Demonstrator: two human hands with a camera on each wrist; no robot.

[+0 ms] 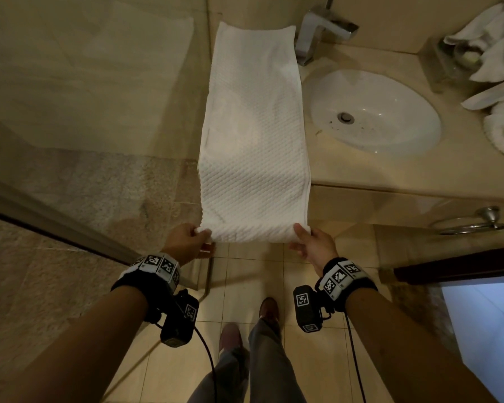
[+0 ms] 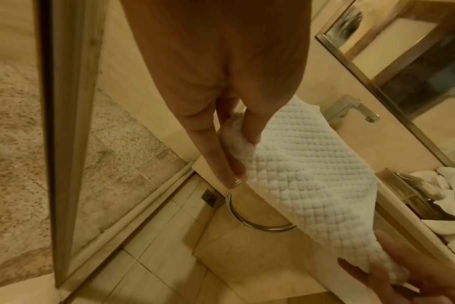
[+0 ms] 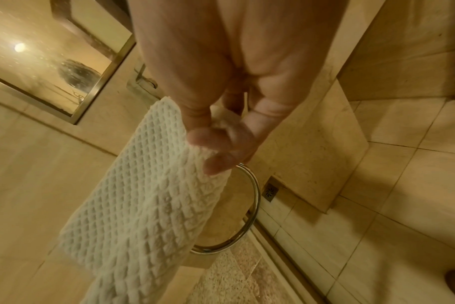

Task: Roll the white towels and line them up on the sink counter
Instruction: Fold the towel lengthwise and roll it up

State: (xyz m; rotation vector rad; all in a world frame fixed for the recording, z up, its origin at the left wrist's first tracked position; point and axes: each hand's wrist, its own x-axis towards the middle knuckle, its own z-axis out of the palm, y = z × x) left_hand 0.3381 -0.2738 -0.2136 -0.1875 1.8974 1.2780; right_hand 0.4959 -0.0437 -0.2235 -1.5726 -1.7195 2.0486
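At 6 o'clock in the head view, 2 legs and shoes stand on the tiled floor [image 1: 245,274]. Just past them, the left hand [image 1: 186,242] pinches the near left corner of a white towel [image 1: 253,146] between thumb and fingers. The right hand [image 1: 314,245] pinches the near right corner the same way. The towel is folded into a long strip and stretches from the hands toward 12 o'clock. Its near end hangs in the air off the counter edge. Its far part lies flat on the sink counter [image 1: 361,167]. At 2 o'clock, just beside the towel, is the white sink bowl [image 1: 390,132]. The faucet [image 1: 317,30] stands at 1 o'clock. A pile of more white towels [image 1: 495,62] lies at 3 o'clock.
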